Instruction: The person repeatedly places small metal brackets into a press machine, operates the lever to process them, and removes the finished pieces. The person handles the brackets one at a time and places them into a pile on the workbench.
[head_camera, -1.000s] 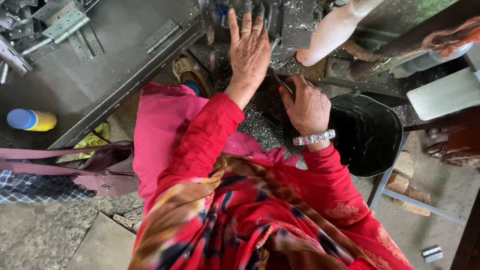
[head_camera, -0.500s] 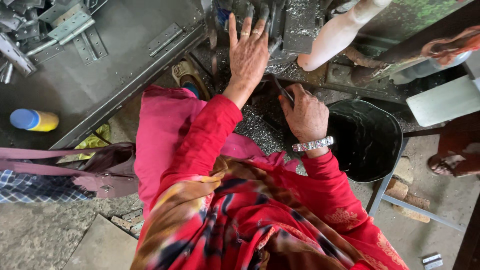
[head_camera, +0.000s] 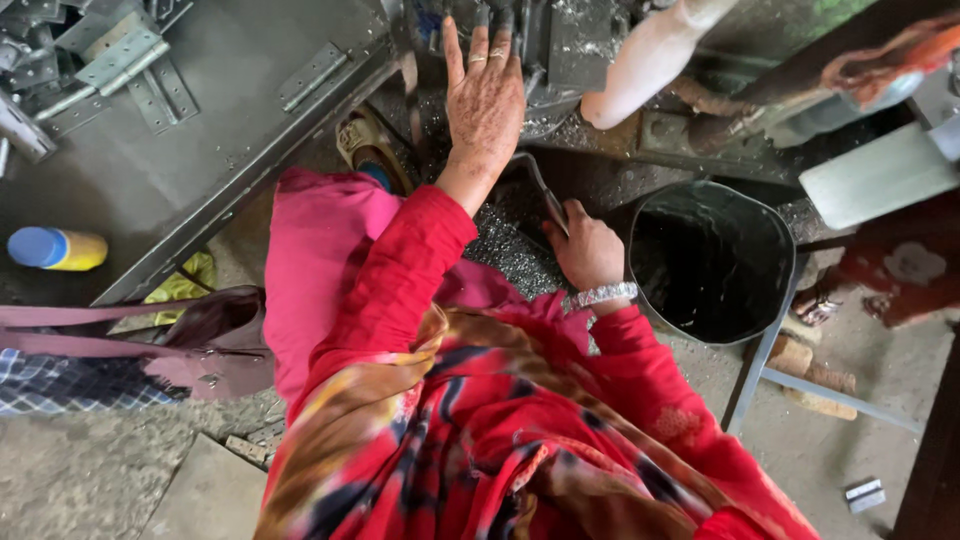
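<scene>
The left hand (head_camera: 485, 100) lies flat with fingers spread, reaching to twelve o'clock against the dark machine body (head_camera: 560, 40), its fingertips at the machine's lower edge; two rings show on the fingers. The right hand (head_camera: 588, 250) is closed in a fist around a thin curved metal tool (head_camera: 540, 185), which rises from the knuckles toward eleven o'clock and ends just beside the left wrist. Below both hands, at about six o'clock from the tool, a bed of fine metal shavings (head_camera: 505, 255) glitters on the dark surface.

The tool looks like a stiff, narrow steel strip or hook: light, hard, unlikely to bend, probably slick with grime. The grip low on its shank seems the sound place to hold it, keeping fingers off the upper end. The shavings would be sharp and loose, better scraped than pinched.

Counted: one tool, one black bucket (head_camera: 712, 260) at three o'clock from the right hand, one beaded bracelet (head_camera: 603, 295) on the right wrist, one yellow bottle with a blue cap (head_camera: 55, 248) far out at nine o'clock on the grey metal desk (head_camera: 200, 150), and several hinges (head_camera: 315, 75) lying on that desk.
</scene>
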